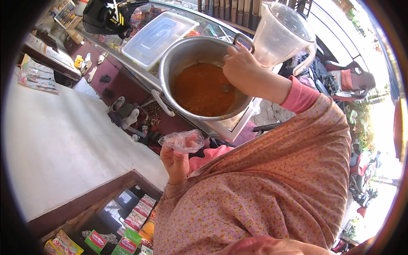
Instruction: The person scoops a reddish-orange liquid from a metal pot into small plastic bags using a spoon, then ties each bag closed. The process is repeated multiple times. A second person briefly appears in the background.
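Note:
A large metal pot [165,86] with two loop handles holds an orange-brown sauce [204,89]. My right hand [242,68] is over the pot's right rim beside the far handle, fingers curled; a rounded metal piece, perhaps a ladle's bowl, shows in the sauce below it. Whether a utensil is in that hand is hidden by the hand itself. My left hand [177,159] is raised below the pot, with a small clear plastic bag [185,142] over and between its fingertips.
The pot stands on a glass display case [234,134]. Beside it are a lidded plastic container [161,38], a clear plastic jug [280,35] and a black helmet [110,17]. A white wall [63,137] is at left; packaged goods [127,242] lie at lower left.

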`<state>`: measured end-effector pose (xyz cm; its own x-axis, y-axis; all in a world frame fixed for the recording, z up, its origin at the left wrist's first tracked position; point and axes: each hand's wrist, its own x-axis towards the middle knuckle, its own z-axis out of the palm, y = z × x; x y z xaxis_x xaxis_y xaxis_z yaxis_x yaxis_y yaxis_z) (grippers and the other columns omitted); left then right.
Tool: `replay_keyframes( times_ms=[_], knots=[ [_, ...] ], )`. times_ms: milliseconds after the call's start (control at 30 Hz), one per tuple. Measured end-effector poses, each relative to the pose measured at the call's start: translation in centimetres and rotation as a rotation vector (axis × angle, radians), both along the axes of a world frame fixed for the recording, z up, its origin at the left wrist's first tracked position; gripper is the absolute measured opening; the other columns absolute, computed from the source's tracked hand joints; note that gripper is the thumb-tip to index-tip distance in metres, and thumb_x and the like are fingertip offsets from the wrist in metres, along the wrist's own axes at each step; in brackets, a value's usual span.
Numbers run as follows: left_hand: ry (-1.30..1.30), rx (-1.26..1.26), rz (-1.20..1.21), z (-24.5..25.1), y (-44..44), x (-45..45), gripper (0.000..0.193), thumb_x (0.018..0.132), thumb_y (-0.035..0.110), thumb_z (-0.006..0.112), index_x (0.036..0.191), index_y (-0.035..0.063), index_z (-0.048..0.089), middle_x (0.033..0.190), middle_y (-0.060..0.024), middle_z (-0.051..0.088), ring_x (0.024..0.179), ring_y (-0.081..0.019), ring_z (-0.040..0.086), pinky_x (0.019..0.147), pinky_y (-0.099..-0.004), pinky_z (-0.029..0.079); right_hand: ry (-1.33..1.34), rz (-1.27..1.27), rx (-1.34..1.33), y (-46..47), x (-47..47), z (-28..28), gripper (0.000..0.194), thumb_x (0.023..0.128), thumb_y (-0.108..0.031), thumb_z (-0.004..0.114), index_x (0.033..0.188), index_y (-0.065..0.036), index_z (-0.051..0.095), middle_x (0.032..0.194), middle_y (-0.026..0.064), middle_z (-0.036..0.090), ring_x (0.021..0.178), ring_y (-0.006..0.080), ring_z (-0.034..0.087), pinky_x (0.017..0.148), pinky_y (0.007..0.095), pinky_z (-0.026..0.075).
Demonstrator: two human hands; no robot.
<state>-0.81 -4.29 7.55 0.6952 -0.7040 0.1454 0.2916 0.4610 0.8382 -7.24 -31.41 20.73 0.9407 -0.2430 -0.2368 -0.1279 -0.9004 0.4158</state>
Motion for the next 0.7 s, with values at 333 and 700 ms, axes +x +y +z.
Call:
replay_keyframes(
  times_ms=[333,700],
  knots=[
    [0.133,-0.184,0.014,-1.1,0.3,1.5,0.031,0.093,0.023,0.066,0.116,0.0033,0.056,0.115,-0.0217,0.065,0.111,-0.0313,0.062,0.1,-0.0447,0.048,-0.372,0.032,0.456,-1.6,4.4,-2.5,0.02,0.077,0.002,0.06,0.096,-0.001,0.066,0.092,0.0167,0.067,0.094,0.0351,0.065,0.081,0.0429,0.051],
    [0.165,-0.127,0.01,-0.5,0.3,1.7,0.034,0.092,0.02,0.066,0.117,0.008,0.047,0.118,-0.0227,0.064,0.116,-0.0293,0.06,0.104,-0.0429,0.044,-0.193,-0.022,0.618,-1.6,5.7,-3.6,0.018,0.079,-0.003,0.057,0.093,-0.001,0.069,0.092,0.0186,0.069,0.093,0.0367,0.065,0.083,0.0445,0.05]
  ],
)
